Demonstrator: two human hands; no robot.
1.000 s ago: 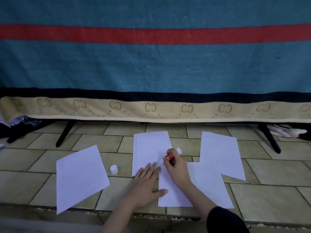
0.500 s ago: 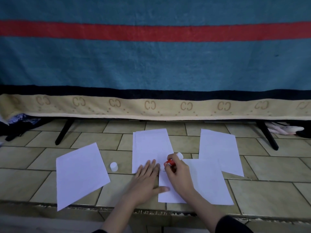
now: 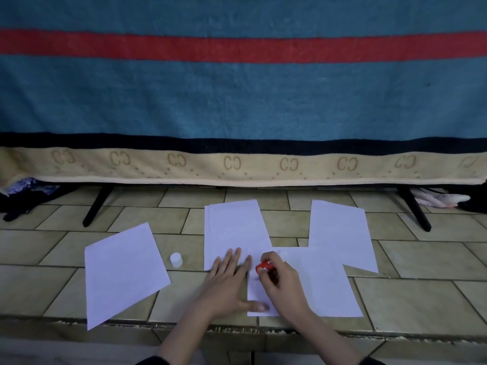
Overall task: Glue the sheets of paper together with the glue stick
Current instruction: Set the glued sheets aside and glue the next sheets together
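A large blanket point(image 3: 237, 101) fills the upper part of the view — teal, crossed by a broad red stripe point(image 3: 237, 48), with a black band below and a tan border point(image 3: 237, 165) patterned with repeated paired-C marks and dots. It hangs over a frame whose slanted black legs point(image 3: 97, 206) stand on the floor at left and right. The floor point(image 3: 421, 259) is laid with yellowish-beige rectangular tiles with dark grout lines, ending at a worn, chipped edge point(image 3: 237, 329) nearest the camera. Crumpled cloth lies under the blanket — dark and patterned fabric point(image 3: 23, 193) at far left, pale fabric point(image 3: 437, 200) at far right. The light is dim and even.
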